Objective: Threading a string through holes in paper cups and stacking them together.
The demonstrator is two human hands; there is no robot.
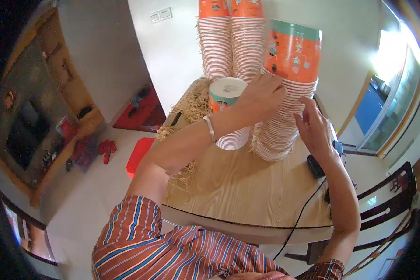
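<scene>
While both arms reach across a wooden worktop [247,186], a person in a striped shirt [172,252] works at a leaning stack of paper cups [284,112], nested one inside another, its topmost cup orange with a teal band and small printed figures. The left hand [261,95], a metal bracelet [210,129] at its wrist, lies curled over the stack's upper rims, fingers closed around the cups. The right hand [315,128] is half open, its fingers pressed flat against the stack's right side. The stack stands near the worktop's middle, tilted toward the right.

Just left of it stands a shorter stack [228,112], turned base-up, its white circular bottom showing; the left forearm crosses in front of it. Behind, against the white wall, rise two taller stacks [231,42] of the same orange cups. Pale straw-like shreds [189,105] are heaped along the worktop's left edge. A black cable [303,210] runs over the near edge to a dark device [315,165] under the right wrist. A red stool [137,156] stands on the floor at left, a dark chair [387,196] at right.
</scene>
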